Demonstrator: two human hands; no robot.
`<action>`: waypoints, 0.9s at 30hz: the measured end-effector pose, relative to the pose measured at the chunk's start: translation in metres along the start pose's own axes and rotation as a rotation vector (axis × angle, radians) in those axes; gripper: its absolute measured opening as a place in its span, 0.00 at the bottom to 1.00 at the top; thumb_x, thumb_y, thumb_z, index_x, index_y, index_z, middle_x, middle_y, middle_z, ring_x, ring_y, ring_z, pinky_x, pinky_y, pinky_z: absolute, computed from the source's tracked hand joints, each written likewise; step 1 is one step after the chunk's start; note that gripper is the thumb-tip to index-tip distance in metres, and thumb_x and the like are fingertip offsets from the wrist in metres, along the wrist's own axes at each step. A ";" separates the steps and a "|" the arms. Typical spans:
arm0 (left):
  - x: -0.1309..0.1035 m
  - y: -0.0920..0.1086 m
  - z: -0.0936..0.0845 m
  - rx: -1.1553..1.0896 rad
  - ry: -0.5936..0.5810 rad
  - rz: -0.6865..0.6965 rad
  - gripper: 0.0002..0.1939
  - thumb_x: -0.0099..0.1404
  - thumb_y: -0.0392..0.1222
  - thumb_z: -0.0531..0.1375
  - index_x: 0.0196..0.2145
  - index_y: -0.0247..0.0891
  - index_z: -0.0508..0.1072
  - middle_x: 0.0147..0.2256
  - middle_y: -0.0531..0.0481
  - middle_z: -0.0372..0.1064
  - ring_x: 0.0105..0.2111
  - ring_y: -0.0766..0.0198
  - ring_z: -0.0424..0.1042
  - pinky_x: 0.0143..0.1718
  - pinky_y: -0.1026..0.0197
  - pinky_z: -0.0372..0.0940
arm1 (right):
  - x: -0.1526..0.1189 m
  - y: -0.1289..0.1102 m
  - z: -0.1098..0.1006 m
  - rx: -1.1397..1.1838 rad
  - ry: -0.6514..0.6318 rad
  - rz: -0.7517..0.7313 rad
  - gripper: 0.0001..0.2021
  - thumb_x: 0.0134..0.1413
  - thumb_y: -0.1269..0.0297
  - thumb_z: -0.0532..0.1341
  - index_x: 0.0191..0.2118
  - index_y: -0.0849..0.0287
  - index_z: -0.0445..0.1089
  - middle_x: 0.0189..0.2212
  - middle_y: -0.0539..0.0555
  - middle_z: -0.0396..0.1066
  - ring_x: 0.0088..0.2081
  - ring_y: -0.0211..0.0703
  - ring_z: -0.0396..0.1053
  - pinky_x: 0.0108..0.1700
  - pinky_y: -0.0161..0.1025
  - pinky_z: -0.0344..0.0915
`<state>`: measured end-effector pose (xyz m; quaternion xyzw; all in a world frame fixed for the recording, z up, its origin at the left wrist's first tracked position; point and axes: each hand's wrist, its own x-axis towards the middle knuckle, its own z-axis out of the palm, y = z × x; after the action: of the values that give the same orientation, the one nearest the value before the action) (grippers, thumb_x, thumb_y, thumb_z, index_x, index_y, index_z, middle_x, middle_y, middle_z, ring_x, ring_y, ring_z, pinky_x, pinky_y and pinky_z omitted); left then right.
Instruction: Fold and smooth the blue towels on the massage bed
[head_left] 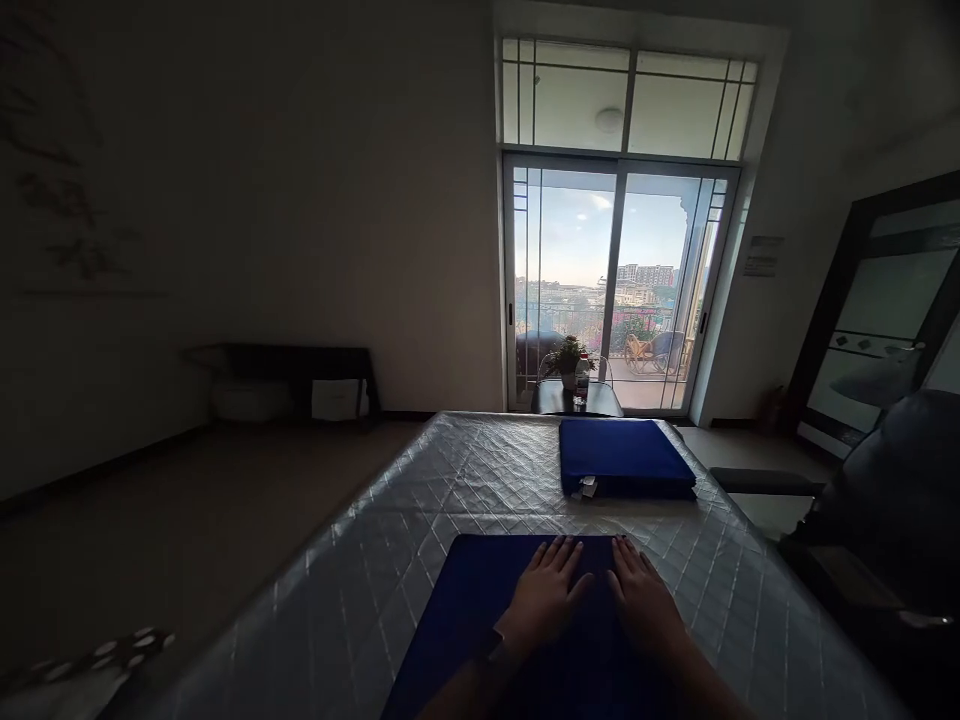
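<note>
A dark blue flat piece lies on the quilted silvery table cover, nearest to me. My left hand rests flat on it, fingers stretched forward near its far edge. To the right, my right hand lies palm down at the same far edge, its fingers also extended. The two thumbs point toward each other with a small gap between them. Neither hand grips anything. Farther back on the table sits a blue folded stack with a small white tag at its front left.
Beyond the table stand a small dark table, a potted plant and a bottle, before a sliding glass door. A dark chair is at the right. A low dark shelf stands by the left wall.
</note>
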<state>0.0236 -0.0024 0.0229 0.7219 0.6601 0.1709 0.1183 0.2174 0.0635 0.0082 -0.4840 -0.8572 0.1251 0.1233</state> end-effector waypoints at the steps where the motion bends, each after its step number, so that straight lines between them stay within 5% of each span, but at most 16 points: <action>1: -0.005 -0.009 -0.006 0.028 -0.011 -0.027 0.37 0.77 0.61 0.42 0.74 0.36 0.56 0.75 0.42 0.48 0.76 0.48 0.44 0.78 0.38 0.44 | 0.000 0.000 0.000 -0.005 0.001 0.001 0.36 0.71 0.51 0.39 0.75 0.68 0.49 0.77 0.58 0.46 0.78 0.44 0.39 0.79 0.49 0.41; 7: -0.039 -0.077 -0.046 0.201 -0.061 -0.190 0.39 0.78 0.63 0.39 0.75 0.37 0.51 0.76 0.41 0.44 0.77 0.48 0.42 0.78 0.38 0.42 | -0.003 -0.007 -0.006 -0.017 -0.054 0.044 0.37 0.71 0.50 0.38 0.76 0.68 0.44 0.78 0.56 0.40 0.78 0.43 0.36 0.79 0.49 0.39; 12: -0.062 -0.128 -0.055 0.264 0.003 -0.285 0.36 0.79 0.57 0.41 0.75 0.32 0.50 0.76 0.38 0.43 0.77 0.47 0.42 0.77 0.39 0.46 | -0.005 -0.008 -0.006 0.002 -0.037 0.044 0.38 0.71 0.48 0.38 0.76 0.68 0.45 0.78 0.56 0.41 0.78 0.44 0.37 0.79 0.49 0.40; 27: -0.067 -0.154 -0.035 0.252 0.169 -0.212 0.36 0.78 0.58 0.41 0.74 0.31 0.55 0.75 0.34 0.48 0.76 0.45 0.48 0.74 0.38 0.53 | -0.007 -0.014 -0.016 -0.025 -0.061 0.119 0.40 0.71 0.44 0.39 0.77 0.68 0.42 0.79 0.57 0.40 0.79 0.43 0.36 0.79 0.44 0.37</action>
<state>-0.1358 -0.0557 -0.0123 0.6405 0.7562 0.1333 -0.0115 0.2147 0.0516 0.0274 -0.5314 -0.8320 0.1361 0.0832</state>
